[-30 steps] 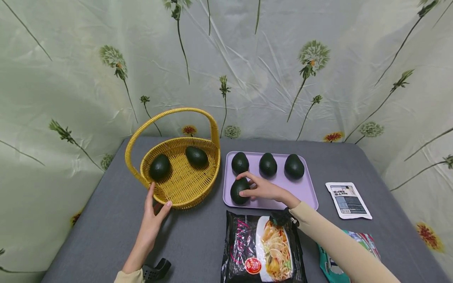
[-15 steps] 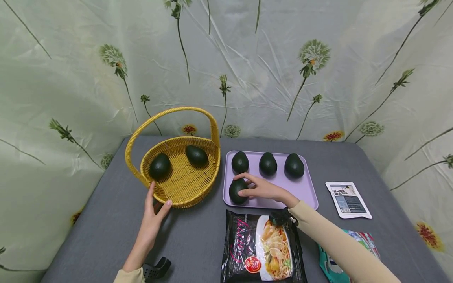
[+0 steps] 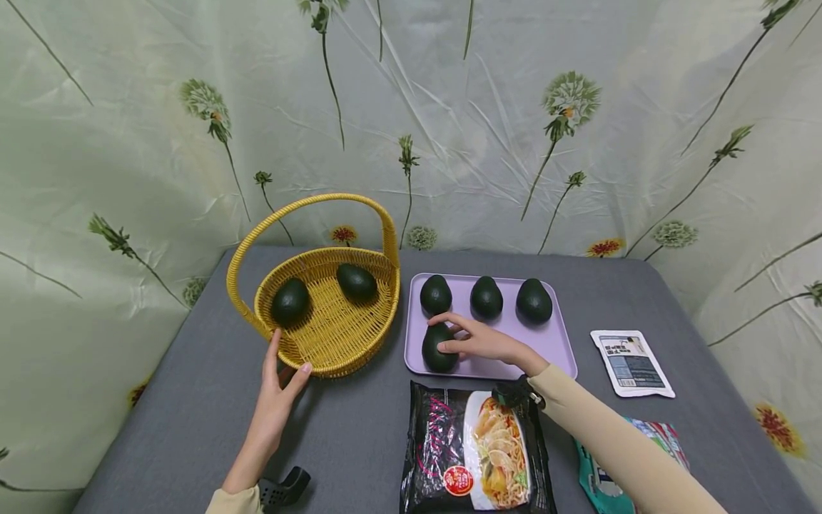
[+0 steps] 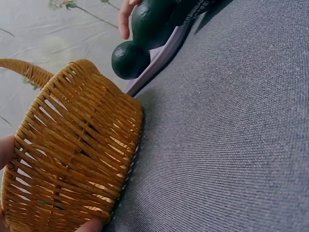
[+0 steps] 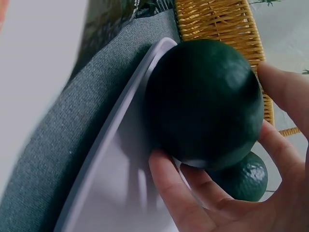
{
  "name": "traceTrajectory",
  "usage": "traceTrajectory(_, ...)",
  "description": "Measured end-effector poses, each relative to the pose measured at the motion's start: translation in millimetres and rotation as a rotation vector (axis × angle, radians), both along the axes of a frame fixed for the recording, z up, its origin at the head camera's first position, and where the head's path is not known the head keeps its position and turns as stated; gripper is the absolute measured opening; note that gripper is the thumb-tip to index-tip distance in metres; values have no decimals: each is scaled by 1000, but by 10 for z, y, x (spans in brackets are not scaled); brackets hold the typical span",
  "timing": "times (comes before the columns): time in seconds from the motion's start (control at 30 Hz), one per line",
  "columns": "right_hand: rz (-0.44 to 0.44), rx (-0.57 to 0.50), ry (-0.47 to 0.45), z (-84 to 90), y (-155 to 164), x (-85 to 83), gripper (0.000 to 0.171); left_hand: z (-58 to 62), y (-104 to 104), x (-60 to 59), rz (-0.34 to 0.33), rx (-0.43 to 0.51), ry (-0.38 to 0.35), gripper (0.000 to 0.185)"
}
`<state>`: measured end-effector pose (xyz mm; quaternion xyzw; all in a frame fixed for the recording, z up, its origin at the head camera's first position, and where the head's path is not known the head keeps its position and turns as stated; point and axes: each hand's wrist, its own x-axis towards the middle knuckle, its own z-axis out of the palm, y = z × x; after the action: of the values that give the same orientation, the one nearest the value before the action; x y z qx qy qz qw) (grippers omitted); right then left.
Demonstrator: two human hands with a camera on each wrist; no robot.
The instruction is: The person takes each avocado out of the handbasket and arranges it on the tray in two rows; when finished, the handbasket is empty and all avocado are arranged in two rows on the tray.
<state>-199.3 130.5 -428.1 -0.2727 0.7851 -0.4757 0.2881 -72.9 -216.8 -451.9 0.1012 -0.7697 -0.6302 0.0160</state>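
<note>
four tray avocados, two basket avocados

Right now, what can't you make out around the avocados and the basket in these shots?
- White packet print: too small, head view.
- Teal packet: hidden under the right sleeve, cut by the bottom edge.
- Left hand in its wrist view: only fingertips at the frame edges.
- Avocado underside: hidden by the right hand.

The basket rim and upright handle seemingly crowded the tray's left edge; bare grey table lay open in front.
</note>
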Motion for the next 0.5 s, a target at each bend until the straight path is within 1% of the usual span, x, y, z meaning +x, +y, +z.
traceTrajectory(0.1,-12,8,7,-7,1,-4,48,8,1,1,3,-3,-1,81)
traceTrajectory(0.23,-17,-14,1,-30,-45,-8,48,14,-2,8,6,-3,-6,82)
traceTrajectory(0.33,1,-20,32,-35,-98,-12,47,13,1,9,2,6,-2,82)
traceTrajectory(0.5,33,3,81,9,-139,-13,47,10,7,8,-8,27,14,81)
